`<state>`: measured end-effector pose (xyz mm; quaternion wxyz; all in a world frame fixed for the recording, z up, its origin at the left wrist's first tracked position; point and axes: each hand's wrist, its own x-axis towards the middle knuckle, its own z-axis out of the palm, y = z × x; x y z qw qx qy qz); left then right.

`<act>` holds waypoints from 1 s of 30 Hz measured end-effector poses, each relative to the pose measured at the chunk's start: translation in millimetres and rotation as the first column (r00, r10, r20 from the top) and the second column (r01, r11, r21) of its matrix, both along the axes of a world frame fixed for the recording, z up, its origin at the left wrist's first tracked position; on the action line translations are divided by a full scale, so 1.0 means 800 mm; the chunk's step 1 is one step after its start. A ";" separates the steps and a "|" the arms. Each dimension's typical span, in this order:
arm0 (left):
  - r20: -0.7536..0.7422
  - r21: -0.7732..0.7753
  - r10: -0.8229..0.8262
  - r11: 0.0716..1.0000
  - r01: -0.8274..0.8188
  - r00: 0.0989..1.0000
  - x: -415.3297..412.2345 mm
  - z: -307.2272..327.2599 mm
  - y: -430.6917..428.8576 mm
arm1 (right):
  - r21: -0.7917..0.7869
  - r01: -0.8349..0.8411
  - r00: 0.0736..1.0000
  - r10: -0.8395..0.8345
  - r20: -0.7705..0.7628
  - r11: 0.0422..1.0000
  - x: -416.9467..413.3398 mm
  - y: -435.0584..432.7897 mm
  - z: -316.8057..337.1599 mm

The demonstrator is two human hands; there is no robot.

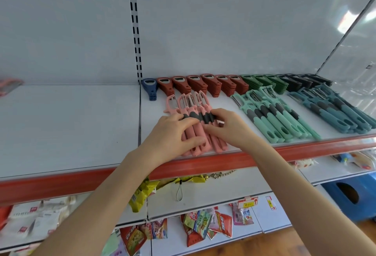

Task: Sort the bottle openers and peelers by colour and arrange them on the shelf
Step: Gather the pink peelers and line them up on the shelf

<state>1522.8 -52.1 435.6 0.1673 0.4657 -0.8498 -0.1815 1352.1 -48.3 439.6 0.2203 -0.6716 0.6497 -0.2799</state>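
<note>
Several pink peelers (pixel 192 104) lie side by side on the white shelf (pixel 71 125), blades pointing to the back. My left hand (pixel 173 133) rests on their handles with fingers spread. My right hand (pixel 227 127) touches the same handles from the right, fingertips on the dark grip parts. Mint green peelers (pixel 274 117) lie in a group to the right, and teal peelers (pixel 335 113) further right. Along the back runs a row of bottle openers: one blue (pixel 149 88), several red-brown (pixel 203 85), dark green (pixel 264 81), and dark grey (pixel 305 80).
The shelf has a red front edge (pixel 223 161). Its left half is bare, with a pink item (pixel 10 86) at the far left. Snack packets (pixel 203 225) hang on the lower shelves, and a blue stool (pixel 352 196) stands at the lower right.
</note>
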 end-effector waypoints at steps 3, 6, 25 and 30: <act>0.002 0.017 0.023 1.000 -0.023 1.000 0.001 0.000 -0.001 | -0.008 0.010 1.000 -0.010 0.018 1.000 -0.002 0.001 -0.001; 0.011 0.011 0.028 1.000 -0.029 1.000 0.001 -0.001 -0.001 | -0.027 0.029 1.000 -0.029 -0.003 0.999 -0.001 -0.001 -0.004; -0.010 -0.235 0.089 0.968 -0.089 0.996 0.037 0.028 0.019 | -0.056 -0.069 0.964 0.052 -0.261 0.996 0.011 -0.022 0.042; -0.039 -0.264 0.205 0.942 -0.208 0.978 0.070 0.027 0.027 | -0.085 -0.172 0.950 0.142 -0.279 0.981 0.047 -0.036 0.053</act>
